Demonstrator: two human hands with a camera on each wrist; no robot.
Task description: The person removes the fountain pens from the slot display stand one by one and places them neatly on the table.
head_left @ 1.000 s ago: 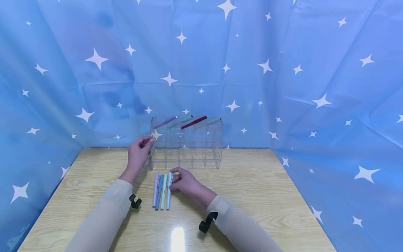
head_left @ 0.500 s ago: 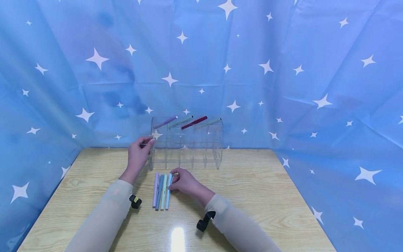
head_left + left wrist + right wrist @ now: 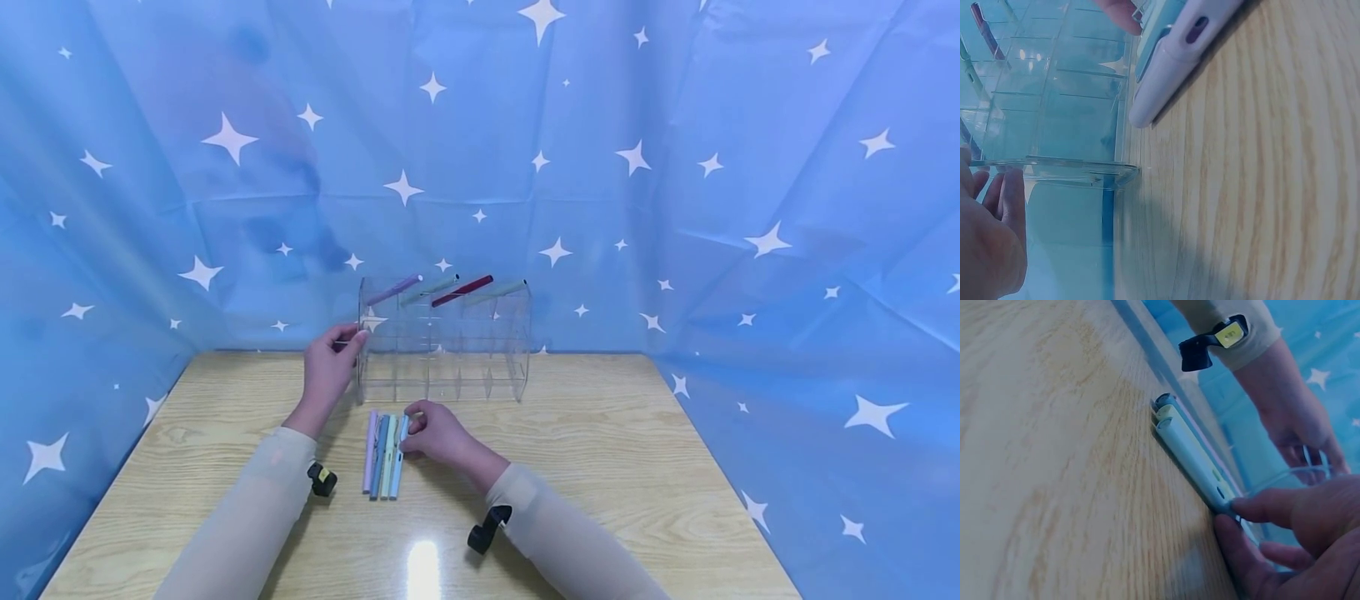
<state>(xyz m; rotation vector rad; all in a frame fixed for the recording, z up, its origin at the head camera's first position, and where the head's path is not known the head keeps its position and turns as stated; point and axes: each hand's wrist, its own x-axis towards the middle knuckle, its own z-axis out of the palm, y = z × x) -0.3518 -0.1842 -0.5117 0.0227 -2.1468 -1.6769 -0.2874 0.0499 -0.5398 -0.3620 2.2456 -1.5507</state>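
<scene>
A clear acrylic pen organizer (image 3: 444, 390) stands at the back of the table; my left hand (image 3: 328, 367) grips its left side wall between thumb and fingers. Before it lie several pens side by side: a lilac pen (image 3: 371, 454), a dark blue pen (image 3: 379, 458), a pale green pen (image 3: 388, 460) and a light blue pen (image 3: 397, 475). My right hand (image 3: 442, 433) pinches the upper part of the light blue pen by its clip. In the right wrist view, thumb and forefinger meet at the light blue pen (image 3: 1188, 456), which lies along the wood.
Across the organizer's top lean a purple pen (image 3: 396, 289), a dark red pen (image 3: 463, 292) and two pale green ones. A blue star-patterned curtain (image 3: 480, 167) hangs behind and beside the wooden table (image 3: 600, 467).
The lower end of the light blue pen has shifted left, up against the pale green pen. My right hand has edged slightly left; the left hand has stayed on the organizer.
</scene>
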